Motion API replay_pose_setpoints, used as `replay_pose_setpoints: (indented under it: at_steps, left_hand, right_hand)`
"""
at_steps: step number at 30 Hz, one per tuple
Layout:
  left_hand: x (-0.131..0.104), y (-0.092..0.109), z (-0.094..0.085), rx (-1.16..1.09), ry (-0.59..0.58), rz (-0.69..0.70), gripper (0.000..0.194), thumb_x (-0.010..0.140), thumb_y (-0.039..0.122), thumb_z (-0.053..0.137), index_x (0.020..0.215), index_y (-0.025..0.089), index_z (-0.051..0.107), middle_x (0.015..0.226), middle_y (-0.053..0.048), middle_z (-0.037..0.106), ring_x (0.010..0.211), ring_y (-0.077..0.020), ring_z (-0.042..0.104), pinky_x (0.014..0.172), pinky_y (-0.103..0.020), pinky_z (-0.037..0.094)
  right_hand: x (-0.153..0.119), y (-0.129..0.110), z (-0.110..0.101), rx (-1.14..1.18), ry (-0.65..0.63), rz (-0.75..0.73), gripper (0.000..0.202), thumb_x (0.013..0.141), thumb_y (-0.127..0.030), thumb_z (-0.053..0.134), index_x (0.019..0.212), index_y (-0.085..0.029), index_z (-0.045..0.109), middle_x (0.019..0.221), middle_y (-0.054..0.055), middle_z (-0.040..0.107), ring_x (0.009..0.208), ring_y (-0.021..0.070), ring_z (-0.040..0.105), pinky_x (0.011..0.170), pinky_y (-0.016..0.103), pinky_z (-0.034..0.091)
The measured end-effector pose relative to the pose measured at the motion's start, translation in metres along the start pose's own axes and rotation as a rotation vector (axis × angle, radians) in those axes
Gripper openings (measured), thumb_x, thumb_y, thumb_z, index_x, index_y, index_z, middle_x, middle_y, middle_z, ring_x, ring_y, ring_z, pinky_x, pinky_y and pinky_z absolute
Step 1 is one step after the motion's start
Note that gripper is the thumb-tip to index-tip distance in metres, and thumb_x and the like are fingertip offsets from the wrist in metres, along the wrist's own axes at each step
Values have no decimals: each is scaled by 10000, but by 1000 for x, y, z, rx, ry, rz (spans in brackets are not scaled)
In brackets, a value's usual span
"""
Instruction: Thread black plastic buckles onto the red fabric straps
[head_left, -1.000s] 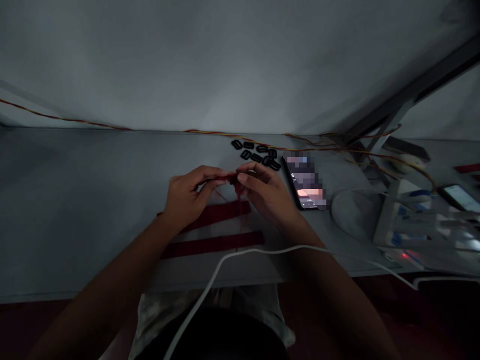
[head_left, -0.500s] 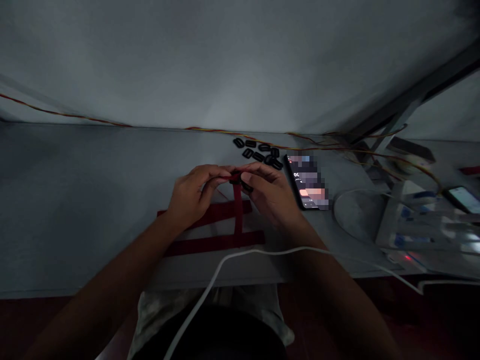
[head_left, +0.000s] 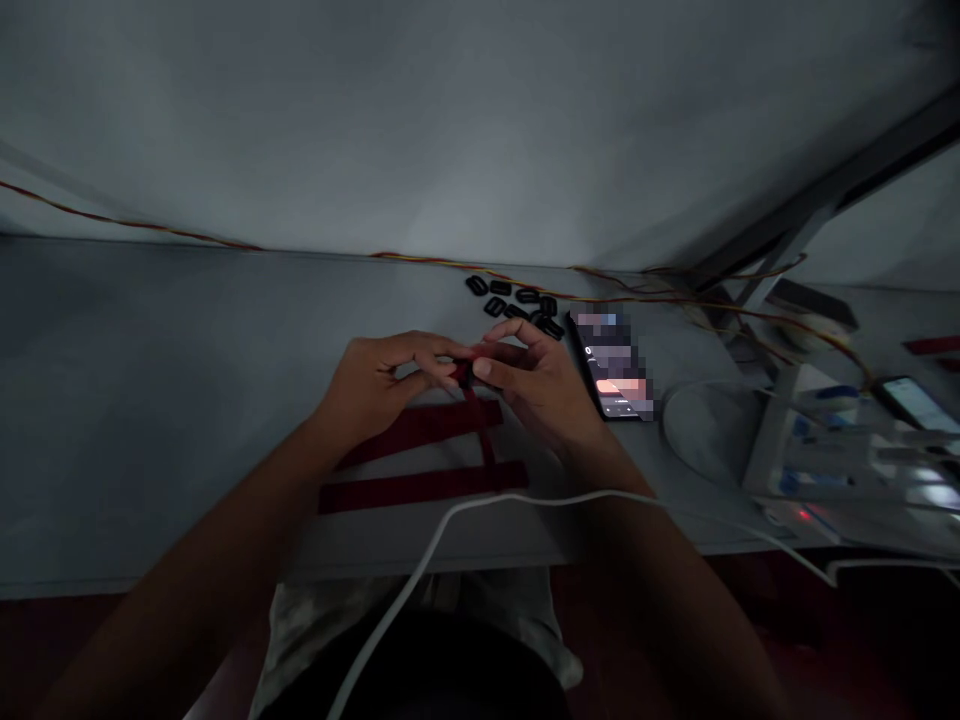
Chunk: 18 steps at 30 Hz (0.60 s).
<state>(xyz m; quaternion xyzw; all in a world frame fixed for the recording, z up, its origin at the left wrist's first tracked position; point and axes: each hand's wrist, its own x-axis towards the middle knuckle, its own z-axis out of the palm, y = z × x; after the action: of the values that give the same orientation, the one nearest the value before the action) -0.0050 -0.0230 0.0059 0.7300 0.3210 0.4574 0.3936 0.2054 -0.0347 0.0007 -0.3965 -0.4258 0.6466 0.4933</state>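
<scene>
Above the middle of the table, my left hand (head_left: 386,385) pinches a red strap (head_left: 478,425) close to a small black slide buckle (head_left: 465,374). Opposite it, my right hand (head_left: 536,385) has its thumb and fingers closed on the buckle and the strap end, with the index finger raised and bent. The strap hangs from the buckle toward the table. How it runs through the buckle is hidden by my fingers. Beneath lie two flat red webbing pieces, one partly under my left hand and a nearer one (head_left: 412,488).
Several black slide buckles (head_left: 516,298) lie beyond my right hand. A lit phone (head_left: 619,365) rests to their right. Red and yellow wires (head_left: 435,263) run along the wall. A white cable (head_left: 517,498) crosses over my right forearm. A pale device (head_left: 810,450) stands at the right.
The buckle and strap in my fingers have turned and come slightly nearer. My right index finger has lifted and bent. The hanging strap now slants to the right.
</scene>
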Motion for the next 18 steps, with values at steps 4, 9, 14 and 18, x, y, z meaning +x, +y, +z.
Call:
replay_pose_setpoints:
  at_steps: [4, 9, 14, 18]
  left_hand:
    - [1, 4, 0, -119, 14, -93, 128, 827, 154, 802, 723, 228, 790, 994, -7, 837, 787, -155, 804, 831, -250, 665]
    - [0, 9, 2, -136, 51, -189, 140, 780, 106, 791, 742, 239, 817, 911, 8, 835, 724, -155, 800, 782, -246, 683]
    - [-1, 4, 1, -47, 37, -213, 61, 815, 230, 827, 754, 222, 817, 960, -15, 838, 794, -180, 808, 829, -285, 682]
    - [0, -3, -2, 57, -4, -155, 175, 775, 341, 906, 903, 244, 835, 943, -7, 838, 890, -196, 803, 919, -293, 644]
  right_hand:
    - [0, -1, 1, -56, -8, -27, 342, 688, -357, 973, 837, -222, 695, 881, -12, 771, 799, 128, 704, 784, 275, 570]
    - [1, 2, 2, -129, 50, -53, 252, 739, -385, 935, 828, -227, 759, 858, -13, 752, 768, 116, 676, 763, 266, 562]
    - [0, 5, 5, -177, 93, -145, 167, 789, -355, 898, 824, -239, 783, 822, -24, 755, 752, 115, 675, 781, 271, 561]
    - [-1, 4, 5, -285, 53, -222, 115, 842, -349, 855, 889, -254, 809, 885, -6, 789, 831, 139, 711, 816, 291, 559]
